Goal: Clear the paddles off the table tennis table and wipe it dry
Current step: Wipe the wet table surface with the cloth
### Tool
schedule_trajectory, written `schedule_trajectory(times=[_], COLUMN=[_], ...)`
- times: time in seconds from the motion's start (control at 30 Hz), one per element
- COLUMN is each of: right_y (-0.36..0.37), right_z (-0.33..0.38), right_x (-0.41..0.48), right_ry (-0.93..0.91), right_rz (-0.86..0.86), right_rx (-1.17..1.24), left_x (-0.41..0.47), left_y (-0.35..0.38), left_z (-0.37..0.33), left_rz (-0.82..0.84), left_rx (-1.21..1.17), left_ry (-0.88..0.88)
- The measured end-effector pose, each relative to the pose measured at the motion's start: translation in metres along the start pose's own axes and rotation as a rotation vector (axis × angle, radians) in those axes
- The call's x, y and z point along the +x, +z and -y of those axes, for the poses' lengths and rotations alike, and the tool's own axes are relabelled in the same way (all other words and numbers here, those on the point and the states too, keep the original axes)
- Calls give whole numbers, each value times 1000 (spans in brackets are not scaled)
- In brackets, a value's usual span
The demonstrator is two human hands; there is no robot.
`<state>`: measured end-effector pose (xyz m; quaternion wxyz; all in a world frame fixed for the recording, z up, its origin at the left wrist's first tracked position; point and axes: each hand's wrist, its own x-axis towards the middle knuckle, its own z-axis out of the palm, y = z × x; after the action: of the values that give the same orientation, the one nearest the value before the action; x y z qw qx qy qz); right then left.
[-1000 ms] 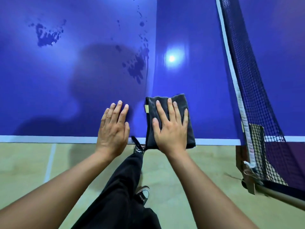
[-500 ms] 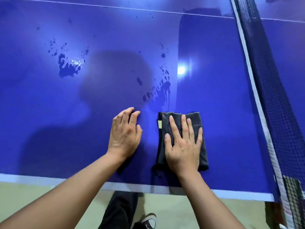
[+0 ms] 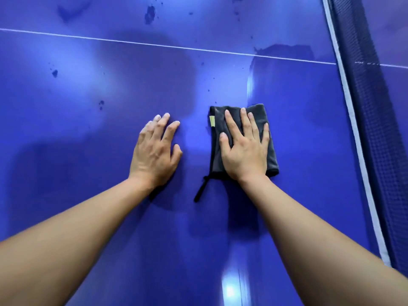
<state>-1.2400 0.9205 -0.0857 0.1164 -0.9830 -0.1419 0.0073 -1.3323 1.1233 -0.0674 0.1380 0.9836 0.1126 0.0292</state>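
Nearest the camera, two bare forearms reach forward over the blue table, both almost straight; a ceiling light glares off the surface between them. The left hand rests flat on bare table, fingers loose and slightly spread, holding nothing; it looks like a brace for the lean. Just beside it, but not touching, the right hand lies palm-down on the folded dark cloth, fingers straight and fanned, pressing rather than gripping. The cloth's loop trails out from its near corner.

The step in hand appears to be a wiping stroke. To do it well, the palm should keep even weight so the whole pad meets the surface; lanes should overlap; the fold should not ride up at its far edge. A paler streak runs away from the cloth's far edge and may mark the border of a wiped lane.

Beyond the hands, small droplets sit to the left; past the white line larger wet patches wait. The net runs along the right. No paddles are in view.
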Motion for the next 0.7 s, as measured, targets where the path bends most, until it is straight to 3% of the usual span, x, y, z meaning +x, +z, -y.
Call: schedule_trajectory(times=[0.37, 0.7], right_y=[5, 4], right_z=[16, 28], right_x=[188, 216], right_ry=[70, 84], right_rz=[15, 30], right_rx=[-13, -6], left_x=[9, 15], left_y=[11, 12], left_z=[2, 8], left_rz=[-53, -72], left_rx=[8, -5], left_ry=[35, 43])
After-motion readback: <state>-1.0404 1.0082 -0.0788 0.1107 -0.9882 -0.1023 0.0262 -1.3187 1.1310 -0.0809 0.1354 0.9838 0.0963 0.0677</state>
